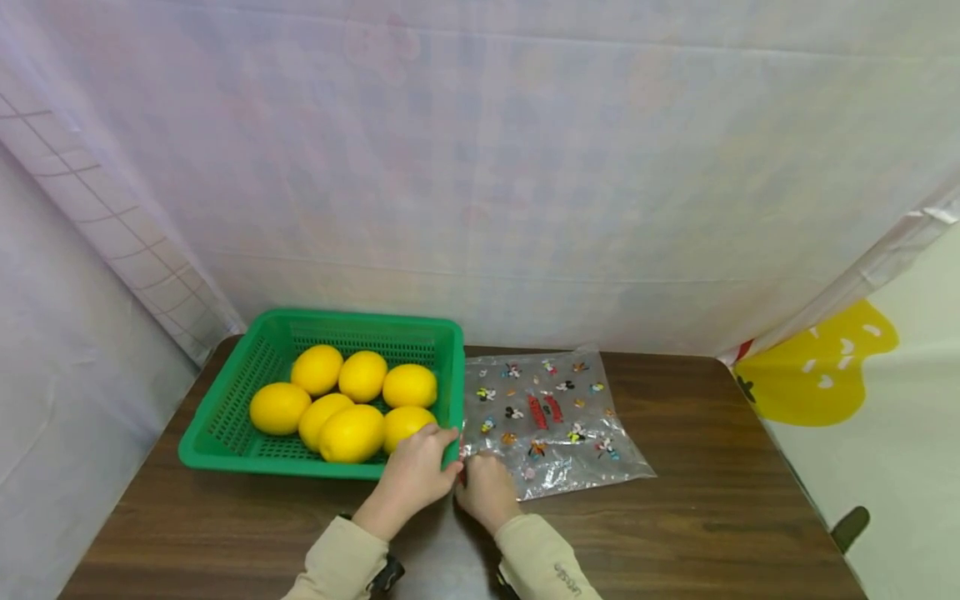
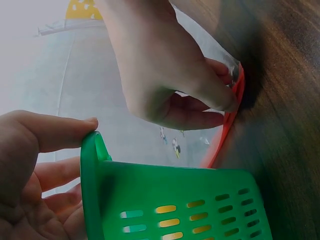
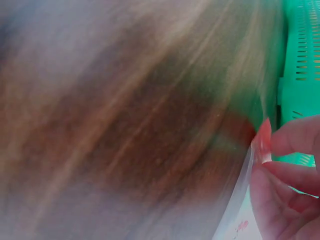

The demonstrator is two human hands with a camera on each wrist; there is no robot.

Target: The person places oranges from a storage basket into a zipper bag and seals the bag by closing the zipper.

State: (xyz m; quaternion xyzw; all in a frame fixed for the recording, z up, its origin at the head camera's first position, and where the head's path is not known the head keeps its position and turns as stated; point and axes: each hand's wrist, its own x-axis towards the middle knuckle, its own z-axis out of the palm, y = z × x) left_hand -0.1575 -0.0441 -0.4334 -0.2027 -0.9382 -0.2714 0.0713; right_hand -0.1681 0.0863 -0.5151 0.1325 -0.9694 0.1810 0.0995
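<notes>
Several yellow lemons (image 1: 352,433) lie in a green plastic basket (image 1: 322,472), which stands at the left of the table. My left hand (image 1: 414,477) holds the basket's near right corner, its fingers about the rim (image 2: 91,185). Just right of that corner, my right hand (image 1: 487,490) pinches the red edge (image 2: 231,117) of a clear plastic bag (image 1: 555,446) printed with small cartoon figures. The bag lies flat on the table beside the basket. In the right wrist view, the fingertips (image 3: 267,172) have the bag's red edge between them.
The dark wooden table (image 1: 697,508) extends to the right of the bag. A pale curtain (image 1: 525,208) hangs close behind its back edge, with more fabric at both sides. A yellow printed shape (image 1: 817,375) shows on the right-hand cloth.
</notes>
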